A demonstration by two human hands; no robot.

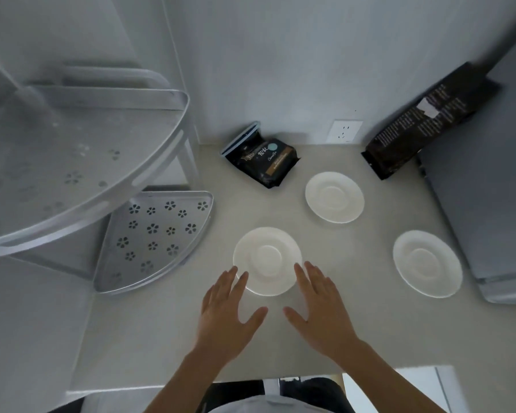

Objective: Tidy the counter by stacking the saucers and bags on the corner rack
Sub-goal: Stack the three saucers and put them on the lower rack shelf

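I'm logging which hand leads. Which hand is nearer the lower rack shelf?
Left. The left hand is beside the near saucer, a short way right of the lower shelf; the right hand lies beyond it, farther right.

1. Both forearms enter from the bottom edge of the frame and angle inward toward lower centre, bare to the edge of the picture.
2. The left hand [225, 311] lies palm down, fingers spread and pointing up the frame, thumb splayed toward the right.
3. The right hand [320, 308] mirrors it, palm down, fingers extended and slightly fanned, thumb reaching left.
4. The two thumbs point at each other with a gap between them.
5. Neither hand grips anything; they seem to hover rather than press down, though height is hard to judge.
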